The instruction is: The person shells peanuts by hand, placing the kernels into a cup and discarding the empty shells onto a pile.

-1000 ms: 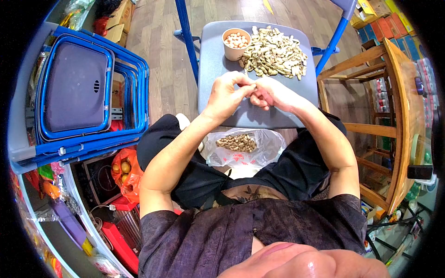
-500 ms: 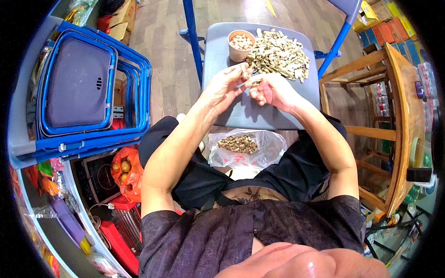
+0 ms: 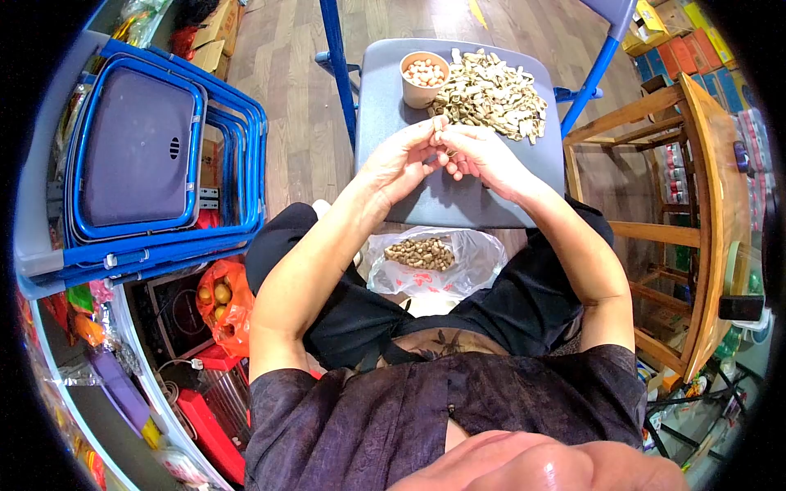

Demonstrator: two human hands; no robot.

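Observation:
Over the grey chair seat [image 3: 409,209], my left hand [image 3: 401,159] and my right hand [image 3: 479,159] meet at the fingertips. Both are closed in a pinch around a peanut [image 3: 440,135], mostly hidden by the fingers. Just beyond them a paper cup [image 3: 419,96] stands upright, filled with shelled peanuts [image 3: 426,74]. Right of the cup spreads a heap of empty peanut shells [image 3: 491,94]. Below the seat, between my knees, an open plastic bag [image 3: 471,258] holds unshelled peanuts [image 3: 419,254].
Folded blue-framed chairs [image 3: 143,147] lean at the left. Under them sits an orange bag [image 3: 229,315] with round yellowish produce. A wooden stool [image 3: 696,229] stands on the right, close to my right elbow. Boxes [image 3: 688,57] are stacked at the far right.
My hands have come together; the right fingertips moved left and up to meet the left ones at the peanut. The cup, shell heap and bag look the same.

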